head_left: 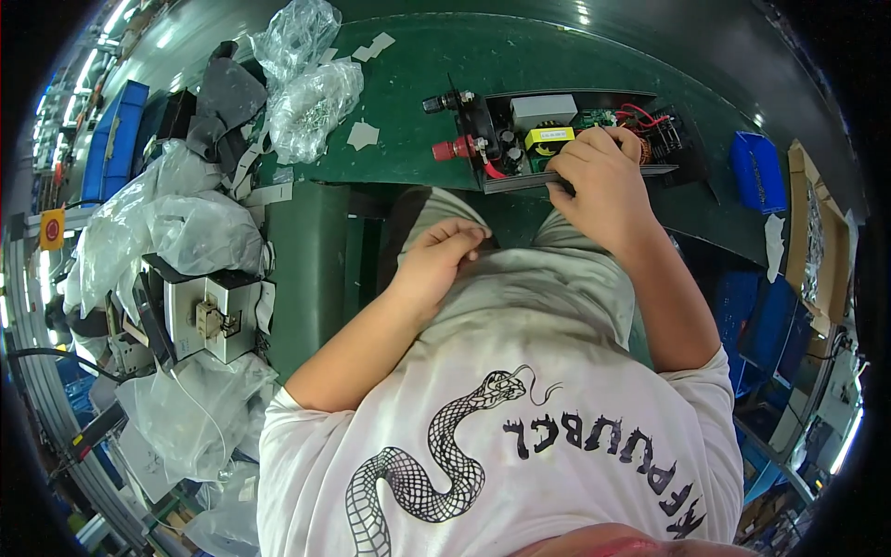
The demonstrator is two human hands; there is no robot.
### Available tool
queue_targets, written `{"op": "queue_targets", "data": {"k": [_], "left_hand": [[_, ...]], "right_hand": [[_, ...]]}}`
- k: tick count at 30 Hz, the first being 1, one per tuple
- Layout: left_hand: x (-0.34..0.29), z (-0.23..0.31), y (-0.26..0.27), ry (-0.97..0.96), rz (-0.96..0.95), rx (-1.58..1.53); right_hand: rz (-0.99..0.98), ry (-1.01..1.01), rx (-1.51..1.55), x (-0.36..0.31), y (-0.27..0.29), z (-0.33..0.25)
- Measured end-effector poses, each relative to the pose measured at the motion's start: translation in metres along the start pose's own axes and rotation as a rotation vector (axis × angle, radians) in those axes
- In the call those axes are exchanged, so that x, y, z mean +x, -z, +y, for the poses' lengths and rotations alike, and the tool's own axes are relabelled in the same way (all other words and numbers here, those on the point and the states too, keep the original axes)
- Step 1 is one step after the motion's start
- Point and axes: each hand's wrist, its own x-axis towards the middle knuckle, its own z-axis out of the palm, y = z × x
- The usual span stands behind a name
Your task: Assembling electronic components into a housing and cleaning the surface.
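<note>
a white, softly creased cloth shirt with a black scaly snake print [501,436] is closest, and beyond it the person's pale grey-green trousers [529,278] fold in loose wrinkles. past the lap, at the near edge of the smooth dark green tabletop [418,56], sits a long, open-topped black metal case [520,183] with thin straight walls. inside i can see a boxy matte grey block [543,111], a yellow-wrapped block [550,136] and thin glossy red wires [640,113].

the right hand [601,181] straddles the case's near wall, right of its middle: the thumb is on the outside, the bent fingers reach in just beside the yellow-wrapped block. their tips are hidden, so i can't tell what they pinch. the left hand [445,246] is apart from the case, over the lap, fingers narrowly curled against the thumb; whether anything is in them i can't tell.

the case's long axis runs left to right along the table edge, its end with the round black knob [434,104] and ribbed red knob [450,148] pointing to the person's left.
</note>
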Motion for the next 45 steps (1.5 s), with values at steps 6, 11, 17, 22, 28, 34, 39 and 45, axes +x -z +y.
{"op": "queue_targets", "data": {"k": [6,11,17,22,28,34,39,45], "left_hand": [[0.008,0.032,0.035,-0.615,0.218,0.557],[0.021,0.045,0.077,-0.503,0.225,0.515],[0.038,0.047,0.087,-0.473,0.185,0.484],[0.037,0.048,0.087,-0.476,0.140,0.418],[0.034,0.051,0.086,-0.476,0.108,0.437],[0.035,0.048,0.087,-0.483,0.114,0.449],[0.036,0.046,0.088,-0.485,0.116,0.481],[0.039,0.045,0.093,-0.490,0.147,0.506]], "right_hand": [[0.018,0.035,-0.012,0.013,0.004,0.028],[0.029,0.048,0.159,0.016,0.014,0.049],[0.217,0.244,-0.061,0.032,0.000,0.052],[0.139,0.320,-0.060,0.038,-0.003,0.056],[0.116,0.297,-0.113,0.037,0.002,0.050],[0.111,0.210,-0.152,0.037,0.007,0.053],[0.273,-0.058,0.416,0.019,0.028,0.085],[0.178,0.266,0.065,-0.014,0.020,0.050]]}}
